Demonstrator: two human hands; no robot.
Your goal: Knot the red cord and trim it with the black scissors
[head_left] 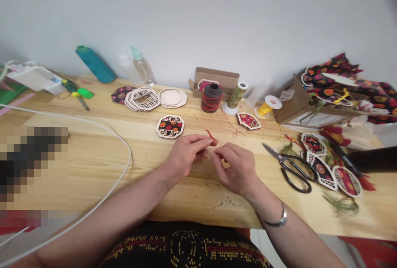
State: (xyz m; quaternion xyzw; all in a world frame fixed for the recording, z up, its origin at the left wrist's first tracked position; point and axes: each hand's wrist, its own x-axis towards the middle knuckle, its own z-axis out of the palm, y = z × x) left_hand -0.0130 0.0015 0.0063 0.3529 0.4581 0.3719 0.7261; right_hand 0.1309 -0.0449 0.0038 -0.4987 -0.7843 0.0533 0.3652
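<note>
Both hands work close together over the wooden table [93, 156]. My left hand [184, 154] pinches a short piece of red thread [212, 137] between thumb and fingertips. My right hand [237, 168], a silver bracelet on its wrist, has its fingers curled in a pinch beside the same thread; what it grips is too small to make out. An octagonal ornament with red patterned cloth [170, 126] lies just beyond my left hand. A fan-shaped ornament [248, 120] lies beyond my right hand.
Black scissors [293, 168] lie right of my hands, among more finished ornaments [322, 164]. A dark spool with red thread [211, 97], a green spool [236, 95], a yellow spool [268, 106], stacked wooden frames [144, 98], bottles and a cardboard box line the back. A white cable [120, 144] curves at left.
</note>
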